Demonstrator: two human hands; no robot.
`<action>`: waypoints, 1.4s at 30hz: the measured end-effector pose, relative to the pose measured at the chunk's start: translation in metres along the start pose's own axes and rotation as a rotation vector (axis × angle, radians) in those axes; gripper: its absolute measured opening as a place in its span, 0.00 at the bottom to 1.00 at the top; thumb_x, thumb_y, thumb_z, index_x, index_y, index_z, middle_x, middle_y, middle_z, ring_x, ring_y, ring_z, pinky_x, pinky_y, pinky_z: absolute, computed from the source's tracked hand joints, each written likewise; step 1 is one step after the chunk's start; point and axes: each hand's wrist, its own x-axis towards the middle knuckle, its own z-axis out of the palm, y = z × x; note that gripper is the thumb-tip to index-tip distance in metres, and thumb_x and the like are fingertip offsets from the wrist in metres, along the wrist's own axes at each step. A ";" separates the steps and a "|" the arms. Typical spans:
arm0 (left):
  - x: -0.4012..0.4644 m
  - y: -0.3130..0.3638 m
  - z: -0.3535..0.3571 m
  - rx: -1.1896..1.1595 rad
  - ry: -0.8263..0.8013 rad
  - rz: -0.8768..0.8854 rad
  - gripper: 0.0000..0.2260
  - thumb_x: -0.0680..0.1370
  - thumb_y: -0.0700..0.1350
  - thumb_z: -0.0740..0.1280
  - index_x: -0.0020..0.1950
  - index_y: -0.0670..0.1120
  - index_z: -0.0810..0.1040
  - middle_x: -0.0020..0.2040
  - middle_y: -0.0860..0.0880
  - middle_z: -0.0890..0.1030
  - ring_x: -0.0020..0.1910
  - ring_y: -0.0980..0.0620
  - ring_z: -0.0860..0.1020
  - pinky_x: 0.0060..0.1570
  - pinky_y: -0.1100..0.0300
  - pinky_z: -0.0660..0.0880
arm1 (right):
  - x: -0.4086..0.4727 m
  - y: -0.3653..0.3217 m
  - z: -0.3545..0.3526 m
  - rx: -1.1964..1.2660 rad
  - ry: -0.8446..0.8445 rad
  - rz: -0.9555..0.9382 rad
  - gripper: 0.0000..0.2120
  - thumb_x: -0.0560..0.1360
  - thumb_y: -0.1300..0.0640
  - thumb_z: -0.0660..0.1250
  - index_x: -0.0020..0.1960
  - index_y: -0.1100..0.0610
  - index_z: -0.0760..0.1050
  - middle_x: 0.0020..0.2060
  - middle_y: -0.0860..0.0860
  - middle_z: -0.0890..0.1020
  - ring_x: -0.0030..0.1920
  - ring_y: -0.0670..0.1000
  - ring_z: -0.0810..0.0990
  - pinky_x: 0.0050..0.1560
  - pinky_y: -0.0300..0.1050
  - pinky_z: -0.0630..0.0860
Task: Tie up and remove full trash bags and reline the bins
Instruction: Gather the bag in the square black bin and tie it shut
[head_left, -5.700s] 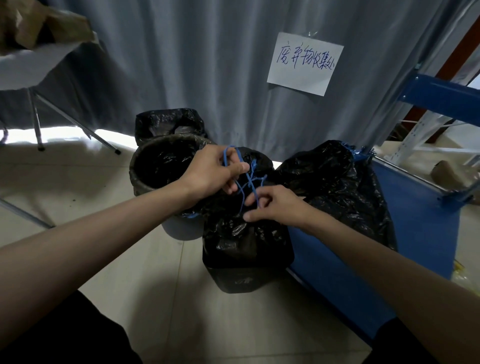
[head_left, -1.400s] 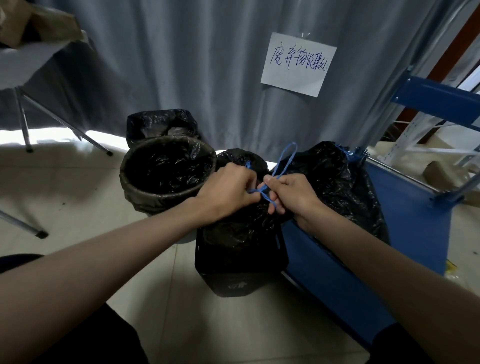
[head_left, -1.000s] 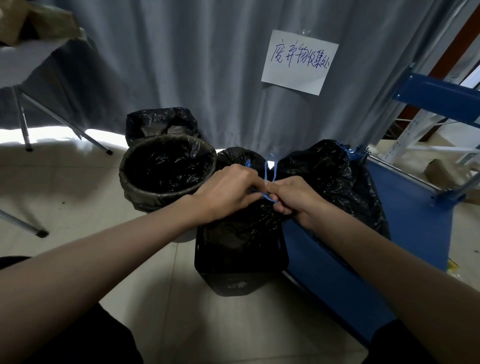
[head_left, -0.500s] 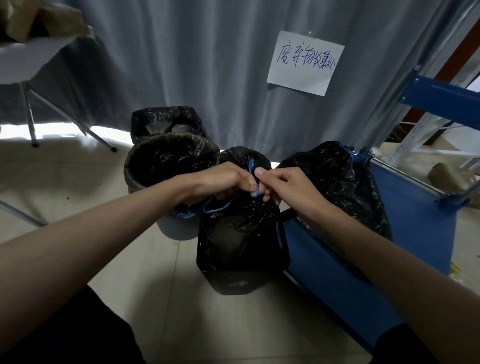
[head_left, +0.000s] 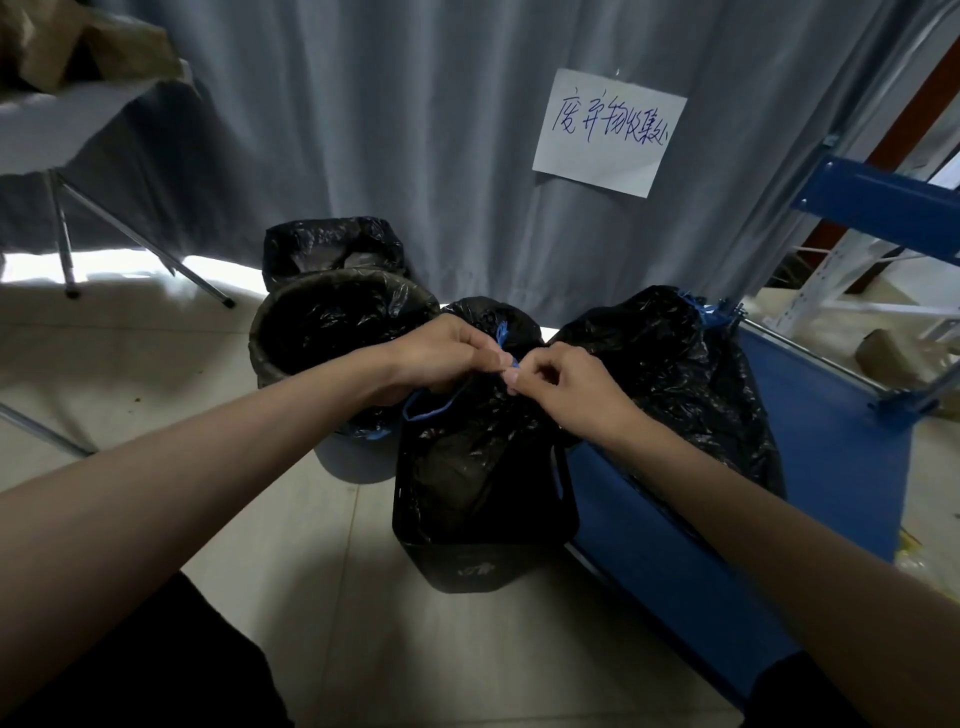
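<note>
— Grey curtain behind, pale tiled floor open in front; how tight is it?
— Snug. A blue rack hems the right, a lined round bin sits left, touching the square black bin.
— And the hands?
— Both meet over the black trash bag in that square bin. Left hand and right hand, fingers curled, pinch its blue drawstring.
— That paper sign?
— Handwritten Chinese; I can't read it surely.

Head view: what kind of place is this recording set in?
Probably a waste collection corner in a storeroom or warehouse: lined bins and tied black bags before a grey curtain bearing a handwritten sign, blue metal racking alongside.
</note>
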 end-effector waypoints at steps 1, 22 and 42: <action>0.001 0.000 -0.001 -0.002 0.021 0.030 0.08 0.79 0.40 0.68 0.51 0.37 0.83 0.29 0.55 0.80 0.25 0.64 0.75 0.27 0.73 0.68 | 0.001 0.000 -0.001 0.022 0.012 0.016 0.13 0.77 0.51 0.68 0.34 0.49 0.79 0.40 0.51 0.80 0.44 0.47 0.77 0.48 0.39 0.70; 0.026 -0.060 -0.026 0.735 0.275 -0.225 0.07 0.74 0.50 0.72 0.40 0.47 0.82 0.43 0.45 0.82 0.48 0.44 0.80 0.48 0.53 0.77 | -0.023 0.002 -0.021 -0.362 -0.592 0.212 0.12 0.78 0.61 0.60 0.36 0.57 0.74 0.30 0.53 0.77 0.28 0.49 0.76 0.30 0.37 0.76; 0.010 -0.024 0.011 0.772 -0.183 -0.024 0.32 0.58 0.63 0.80 0.56 0.53 0.73 0.45 0.55 0.77 0.42 0.58 0.76 0.38 0.62 0.71 | -0.018 0.005 0.013 0.159 -0.527 0.488 0.24 0.82 0.51 0.48 0.71 0.66 0.62 0.39 0.62 0.85 0.36 0.58 0.85 0.41 0.49 0.83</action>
